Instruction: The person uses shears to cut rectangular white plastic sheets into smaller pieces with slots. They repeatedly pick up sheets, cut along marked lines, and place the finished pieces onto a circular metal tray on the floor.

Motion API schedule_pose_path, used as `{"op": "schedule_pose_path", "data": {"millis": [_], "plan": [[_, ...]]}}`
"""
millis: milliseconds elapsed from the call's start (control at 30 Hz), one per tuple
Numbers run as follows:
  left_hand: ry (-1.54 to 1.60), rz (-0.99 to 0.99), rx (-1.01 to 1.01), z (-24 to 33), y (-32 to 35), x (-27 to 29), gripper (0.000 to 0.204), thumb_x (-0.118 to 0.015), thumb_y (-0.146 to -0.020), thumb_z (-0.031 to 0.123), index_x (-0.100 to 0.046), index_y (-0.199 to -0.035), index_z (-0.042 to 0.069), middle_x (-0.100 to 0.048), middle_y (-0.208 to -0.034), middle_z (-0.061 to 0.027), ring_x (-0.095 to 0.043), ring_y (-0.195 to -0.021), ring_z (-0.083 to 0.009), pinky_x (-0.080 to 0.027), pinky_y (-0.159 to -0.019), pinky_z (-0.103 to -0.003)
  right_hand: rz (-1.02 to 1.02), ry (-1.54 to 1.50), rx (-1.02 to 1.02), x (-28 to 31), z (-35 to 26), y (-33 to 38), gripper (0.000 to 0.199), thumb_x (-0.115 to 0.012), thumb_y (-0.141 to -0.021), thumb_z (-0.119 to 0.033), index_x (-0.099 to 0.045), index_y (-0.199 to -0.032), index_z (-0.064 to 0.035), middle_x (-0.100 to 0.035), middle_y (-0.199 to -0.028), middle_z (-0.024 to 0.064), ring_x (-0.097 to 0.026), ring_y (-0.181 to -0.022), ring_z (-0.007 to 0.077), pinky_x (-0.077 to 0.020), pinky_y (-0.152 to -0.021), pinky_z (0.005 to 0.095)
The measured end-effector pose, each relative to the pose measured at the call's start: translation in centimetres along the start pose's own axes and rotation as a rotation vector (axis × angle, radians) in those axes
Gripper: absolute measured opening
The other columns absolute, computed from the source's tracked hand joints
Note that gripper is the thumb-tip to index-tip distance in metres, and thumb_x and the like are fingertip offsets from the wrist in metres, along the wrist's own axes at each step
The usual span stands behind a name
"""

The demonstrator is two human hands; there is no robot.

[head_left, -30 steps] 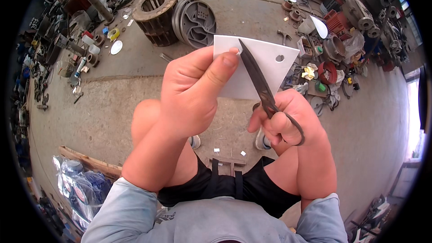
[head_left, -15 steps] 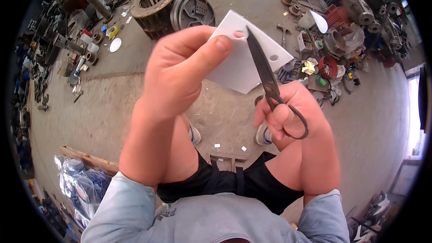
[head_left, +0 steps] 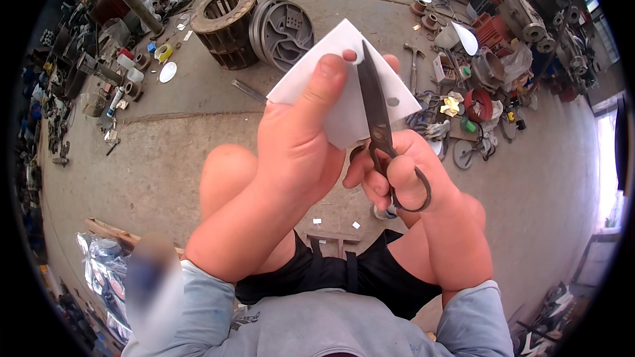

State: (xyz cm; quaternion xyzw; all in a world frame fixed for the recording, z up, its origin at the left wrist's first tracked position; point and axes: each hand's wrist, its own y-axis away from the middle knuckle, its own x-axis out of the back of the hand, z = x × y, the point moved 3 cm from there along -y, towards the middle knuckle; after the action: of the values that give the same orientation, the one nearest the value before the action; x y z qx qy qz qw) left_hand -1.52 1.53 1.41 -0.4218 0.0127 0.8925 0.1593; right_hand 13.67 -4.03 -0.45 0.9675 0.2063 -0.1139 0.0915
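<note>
My left hand point(head_left: 297, 119) grips a white square sheet point(head_left: 340, 116), stiff-looking like card, with its thumb across the front and fingers behind. Two round holes show in the sheet, one near its top corner and one near its right corner; a fingertip appears through the top one. My right hand point(head_left: 417, 175) holds dark metal scissors point(head_left: 375, 102) by the handle loops. The blades point upward and lie over the front of the sheet, their tip beside the top hole. One blade hides the other, so how far they are apart is hard to see.
A slotted wooden-looking drum point(head_left: 226, 46) and a round metal wheel point(head_left: 288, 30) stand ahead on the concrete floor. A hammer point(head_left: 415, 59) lies right of them. Machine parts crowd both sides. Small white scraps point(head_left: 317, 221) lie near my feet, beside a low stool point(head_left: 337, 239).
My left hand has shifted to the right and turned, its fingers now behind the sheet. The sheet has rotated slightly. The scissors have moved a little left and stand more upright.
</note>
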Motion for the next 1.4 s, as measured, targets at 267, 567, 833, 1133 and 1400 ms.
{"op": "schedule_pose_path", "data": {"millis": [267,567,833,1133,1400], "plan": [[-0.07,-0.024,-0.017,0.6,-0.4,0.5,0.04,-0.064,-0.11,0.037,-0.067,-0.128,0.001,-0.075,-0.122,-0.0214,-0.074,-0.113,-0.0327,-0.06,-0.1,-0.046,-0.018,0.016,-0.06,0.7,-0.6,0.6,0.08,-0.075,-0.088,-0.076,-0.076,-0.096,0.0037,-0.061,-0.061,0.001,-0.057,-0.05,0.0087,-0.0427,-0.049,0.0247],[-0.294,-0.073,0.012,3.0,-0.2,1.5,0.035,-0.071,-0.106,0.032,-0.073,-0.121,-0.001,-0.079,-0.112,-0.0235,-0.078,-0.103,-0.0344,-0.063,-0.095,-0.048,-0.025,0.058,-0.157,1.5,-1.8,1.6,0.08,-0.082,-0.083,-0.074,-0.078,-0.097,0.0041,-0.059,-0.062,-0.0014,-0.056,-0.051,0.0066,-0.0394,-0.047,0.0229],[-0.415,-0.09,-0.001,3.7,0.2,2.7,0.031,-0.072,-0.106,0.025,-0.074,-0.119,-0.002,-0.079,-0.111,-0.0249,-0.078,-0.106,-0.0361,-0.064,-0.093,-0.049,-0.028,0.097,-0.191,1.8,-1.9,2.1,0.076,-0.084,-0.083,-0.071,-0.079,-0.094,0.0043,-0.06,-0.063,-0.0018,-0.056,-0.05,0.0066,-0.0388,-0.046,0.0226],[-0.498,-0.039,0.067,4.2,0.2,3.7,0.026,-0.083,-0.098,0.023,-0.082,-0.109,-0.001,-0.081,-0.102,-0.0081,-0.074,-0.093,-0.015,-0.058,-0.084,-0.032,0.033,0.135,-0.303,2.3,-2.2,2.7,0.07,-0.088,-0.082,-0.066,-0.08,-0.09,0.0031,-0.061,-0.061,-0.0004,-0.054,-0.047,0.0073,-0.0379,-0.043,0.0237],[-0.734,-0.115,0.11,5.2,0.1,4.4,0.025,-0.082,-0.099,0.022,-0.082,-0.11,0.0,-0.081,-0.1,-0.007,-0.074,-0.09,-0.0137,-0.058,-0.082,-0.03,0.027,0.298,-0.386,4.0,-1.7,2.8,0.055,-0.09,-0.085,-0.052,-0.078,-0.086,0.0021,-0.057,-0.055,0.0008,-0.055,-0.047,0.0073,-0.0388,-0.043,0.0255]]}}
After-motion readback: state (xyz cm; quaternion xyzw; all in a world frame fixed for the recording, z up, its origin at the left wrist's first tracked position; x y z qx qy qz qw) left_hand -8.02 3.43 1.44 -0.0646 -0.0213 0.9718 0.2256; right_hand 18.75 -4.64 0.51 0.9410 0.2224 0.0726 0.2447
